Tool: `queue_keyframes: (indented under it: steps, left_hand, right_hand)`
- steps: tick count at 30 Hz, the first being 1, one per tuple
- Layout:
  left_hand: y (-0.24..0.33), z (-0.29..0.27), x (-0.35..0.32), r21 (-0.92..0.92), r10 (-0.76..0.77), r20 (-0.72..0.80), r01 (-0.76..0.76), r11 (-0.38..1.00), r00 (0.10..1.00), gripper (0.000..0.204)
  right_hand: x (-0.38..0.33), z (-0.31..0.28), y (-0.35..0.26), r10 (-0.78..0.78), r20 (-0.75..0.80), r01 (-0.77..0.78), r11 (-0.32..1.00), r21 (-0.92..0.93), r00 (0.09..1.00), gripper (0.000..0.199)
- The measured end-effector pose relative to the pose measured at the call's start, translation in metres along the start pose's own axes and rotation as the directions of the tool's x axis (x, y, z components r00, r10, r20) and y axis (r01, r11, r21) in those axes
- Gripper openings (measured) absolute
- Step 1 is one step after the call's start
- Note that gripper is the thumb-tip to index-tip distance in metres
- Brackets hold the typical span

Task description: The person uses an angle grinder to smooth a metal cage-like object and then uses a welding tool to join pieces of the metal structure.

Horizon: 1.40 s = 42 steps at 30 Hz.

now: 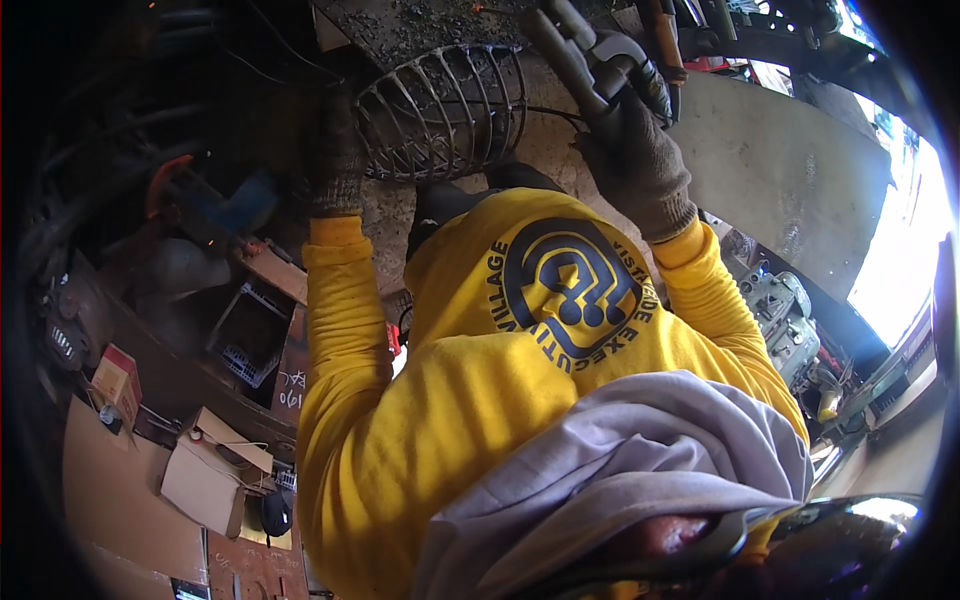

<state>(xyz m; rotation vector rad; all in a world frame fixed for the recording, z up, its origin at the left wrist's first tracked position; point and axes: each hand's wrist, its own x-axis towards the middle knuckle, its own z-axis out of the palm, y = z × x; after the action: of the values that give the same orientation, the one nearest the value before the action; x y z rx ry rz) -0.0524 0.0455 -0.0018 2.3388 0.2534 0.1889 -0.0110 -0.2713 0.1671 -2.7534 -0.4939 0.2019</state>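
My right hand [640, 165], in a grey knit work glove, is raised at the upper right and closed round a heavy grey metal tool [572, 62]. This tool has a thick round bar and a curved, jaw-like part; its exact kind does not show. My left hand [338, 160], gloved too, reaches into deep shade beside a curved cage of metal bars [445, 115]. The left fingers are lost in the dark, so whether they touch the cage cannot be made out.
Dark scraps litter the surface [420, 25] beyond the cage. A large grey sheet [790, 165] slants at the right, above a greenish machine [785, 320]. On the left lie a dark crate [250, 335], an opened cardboard box [205, 480] and a blue tool-like shape [235, 205].
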Motion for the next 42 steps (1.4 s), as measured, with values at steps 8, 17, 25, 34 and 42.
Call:
queue_keyframes:
  steps: [8, 17, 25, 34, 42]
  left_hand:
    - [0.003, -0.005, 0.0, 0.122, 0.003, 0.033, -0.007, 0.993, 0.999, 0.031]
    - [0.006, -0.006, -0.002, 0.031, -0.006, 0.007, 0.006, 0.999, 1.0, 0.03]
    - [-0.004, 0.007, -0.005, -0.238, -0.208, 0.02, 0.207, 0.949, 0.978, 0.029]
    - [-0.022, 0.016, -0.004, 0.158, 0.283, -0.004, -0.278, 0.947, 0.959, 0.038]
    - [-0.002, 0.021, 0.0, 0.069, 0.2, -0.053, -0.196, 0.978, 0.978, 0.039]
  right_hand:
    - [-0.003, 0.014, 0.012, -0.006, 0.024, 0.002, 0.987, 0.163, 1.0, 0.055]
    - [-0.001, 0.006, -0.001, 0.248, 0.129, -0.27, 0.942, 0.199, 0.96, 0.056]
    - [-0.002, -0.001, 0.016, 0.385, 0.288, -0.464, 0.521, 0.716, 0.877, 0.04]
    - [0.006, -0.005, 0.011, 0.355, 0.19, -0.4, 0.858, 0.323, 0.915, 0.035]
    - [0.01, -0.015, 0.012, 0.329, 0.078, -0.338, 0.918, 0.205, 0.941, 0.026]
